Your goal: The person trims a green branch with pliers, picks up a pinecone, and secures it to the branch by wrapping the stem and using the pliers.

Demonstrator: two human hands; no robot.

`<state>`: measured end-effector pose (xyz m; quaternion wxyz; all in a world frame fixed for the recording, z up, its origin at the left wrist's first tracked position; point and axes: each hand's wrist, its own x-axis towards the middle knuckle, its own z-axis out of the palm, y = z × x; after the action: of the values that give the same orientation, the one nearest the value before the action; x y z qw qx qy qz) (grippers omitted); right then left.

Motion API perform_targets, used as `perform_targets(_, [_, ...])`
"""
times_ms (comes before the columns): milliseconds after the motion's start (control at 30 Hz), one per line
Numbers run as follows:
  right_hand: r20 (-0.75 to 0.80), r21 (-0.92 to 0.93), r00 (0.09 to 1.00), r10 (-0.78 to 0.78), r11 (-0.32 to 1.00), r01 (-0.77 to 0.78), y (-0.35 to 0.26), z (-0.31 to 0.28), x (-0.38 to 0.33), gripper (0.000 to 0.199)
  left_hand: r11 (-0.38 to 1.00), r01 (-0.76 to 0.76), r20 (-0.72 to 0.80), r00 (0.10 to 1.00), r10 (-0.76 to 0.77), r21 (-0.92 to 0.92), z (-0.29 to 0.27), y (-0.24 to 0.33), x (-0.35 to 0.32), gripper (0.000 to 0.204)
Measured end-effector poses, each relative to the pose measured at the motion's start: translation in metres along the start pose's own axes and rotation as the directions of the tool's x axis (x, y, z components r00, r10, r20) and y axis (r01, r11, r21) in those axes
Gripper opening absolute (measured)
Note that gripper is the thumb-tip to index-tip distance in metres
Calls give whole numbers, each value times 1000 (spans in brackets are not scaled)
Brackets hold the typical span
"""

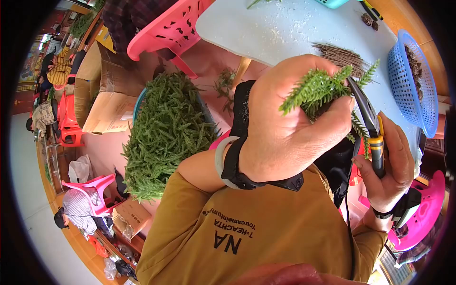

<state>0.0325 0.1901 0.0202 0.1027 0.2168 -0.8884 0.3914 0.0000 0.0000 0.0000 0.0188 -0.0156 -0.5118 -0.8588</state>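
My left hand [289, 118] is closed round a small bunch of green artificial pine sprigs [317, 90], raised in front of my chest. In my right hand [393, 164] are pliers [375, 140] with dark jaws and black-and-yellow handles. The jaws point up among the sprigs, close to the left fingertips; whether they have closed on a stem I cannot tell. One sprig hangs down beside the pliers. Behind the hands, a bundle of thin brown sticks [339, 56] lies on the pale table [266, 28].
A large heap of green sprigs [168, 128] fills a blue tub on my left. The blue perforated basket [396, 57] on the right holds brown pieces. Pine cones [368, 20] lie at the table's far side. A pink chair [166, 33], cardboard box [111, 90] and several seated people are around.
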Motion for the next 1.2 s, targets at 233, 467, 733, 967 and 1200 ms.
perform_targets(233, [19, -94, 1000, -19, 995, 20, 2, 0, 1, 58, 995, -42, -9, 999, 43, 87, -1, 0, -2, 26])
perform_targets(467, [67, 72, 997, 30, 997, -35, 11, 0, -1, 60, 996, -61, 41, 997, 58, 72, -4, -2, 3, 22])
perform_targets(733, [46, 224, 993, 108, 968, -116, 10, 0, -3, 70, 993, 98, 148, 985, -87, -63, -3, 18, 8, 13])
perform_targets(967, [6, 238, 986, 169, 957, -166, 4, 1, -4, 72, 998, 53, 179, 983, -44, -46, -3, 12, 6, 12])
perform_targets(1200, [42, 184, 991, 124, 974, -130, 3, 3, 1, 67, 994, -99, 121, 988, 94, 38, -2, 4, 1, 14])
